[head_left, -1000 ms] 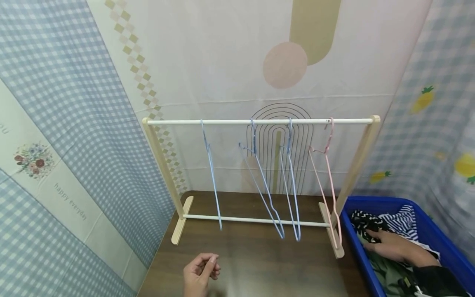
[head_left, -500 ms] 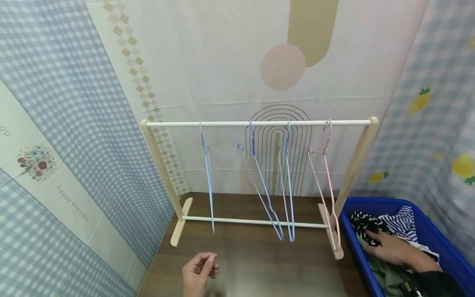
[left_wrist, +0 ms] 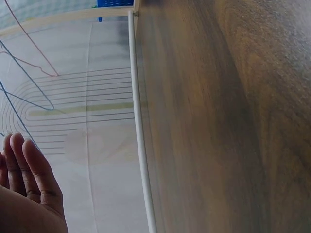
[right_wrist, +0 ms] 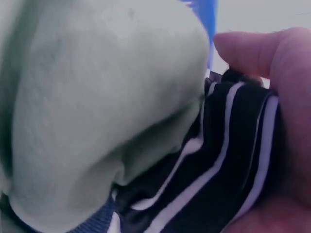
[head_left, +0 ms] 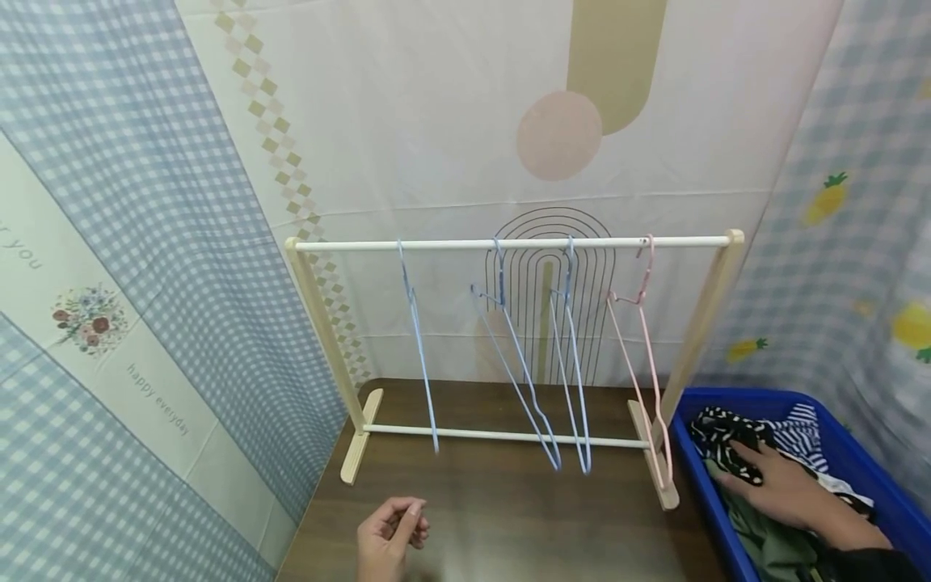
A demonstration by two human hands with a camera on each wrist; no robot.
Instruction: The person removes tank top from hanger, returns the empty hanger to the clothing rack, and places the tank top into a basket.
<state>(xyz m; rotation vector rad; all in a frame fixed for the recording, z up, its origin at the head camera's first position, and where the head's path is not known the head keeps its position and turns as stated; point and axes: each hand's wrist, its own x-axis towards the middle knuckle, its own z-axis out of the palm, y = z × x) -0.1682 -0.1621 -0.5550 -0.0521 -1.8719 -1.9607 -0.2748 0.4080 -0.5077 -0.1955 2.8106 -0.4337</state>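
My right hand (head_left: 793, 493) is down in the blue basket (head_left: 691, 485) at the right. It holds a black-and-white patterned garment (head_left: 730, 436), which bulges between thumb and fingers. In the right wrist view this black cloth with white stripes (right_wrist: 221, 160) lies against the hand, beside a pale green garment (right_wrist: 107, 97). Low over the brown table, my left hand (head_left: 393, 533) hangs loosely curled with nothing in it. Behind it stands a rack with a white rail (head_left: 451, 245). Several hangers hang there, among them a blue hanger (head_left: 422, 347) and a pink hanger (head_left: 655, 364).
The rack's wooden feet (head_left: 361, 436) rest on the brown table (head_left: 524, 525), its right foot close to the basket. An olive green garment (head_left: 771, 533) and a blue-and-white striped one (head_left: 800, 436) also lie in the basket. Patterned curtains (head_left: 218, 202) surround the table.
My right hand has shifted slightly right within the basket, and the black-and-white garment bulges up more between its fingers. My left hand stays in place.
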